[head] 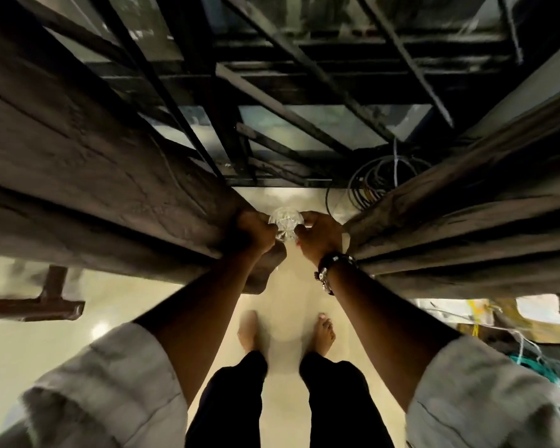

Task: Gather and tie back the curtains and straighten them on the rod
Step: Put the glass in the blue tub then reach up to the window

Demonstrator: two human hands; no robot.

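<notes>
Left hand (pixel 256 231) grips gathered left curtain (pixel 104 176) at 9 o'clock; right hand (pixel 317 234) pinches clear faceted object (pixel 285 223) at centre. Right curtain (pixel 466 227) hangs at 3 o'clock. Gathering step; next likely calls for tying.

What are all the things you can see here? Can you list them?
curtains: two, brown, hanging left and right
clear crystal thing: one, see-through, between both hands
window bars: several, black, ahead
cables: one coil, dark, by the right curtain
floor: cream, shiny, below
bracelet: one, dark beads, right wrist
sleeves: two, pale, rolled up
feet: two, bare, on the floor
left hand: grips the left curtain's edge
right hand: pinches the crystal thing
</notes>
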